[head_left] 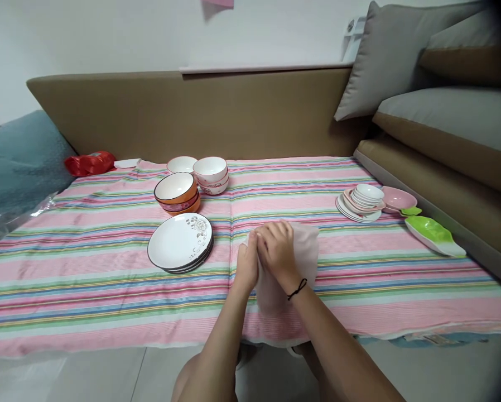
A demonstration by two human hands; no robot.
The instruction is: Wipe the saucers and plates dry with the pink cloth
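Head view: clasps thin white sheet (307,245) in left hand (247,263) and right hand (278,248), fingers bent against it, over near part of striped cloth (100,304), between stacked plates (176,243) and small bowls (368,193)

Right of the floral plate stack (176,243), the left hand (247,261) and right hand (278,249) clasp a translucent white sheet (307,245).

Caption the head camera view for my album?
Left hand and right hand together on a thin pale sheet, beside stacked plates on a striped cloth.
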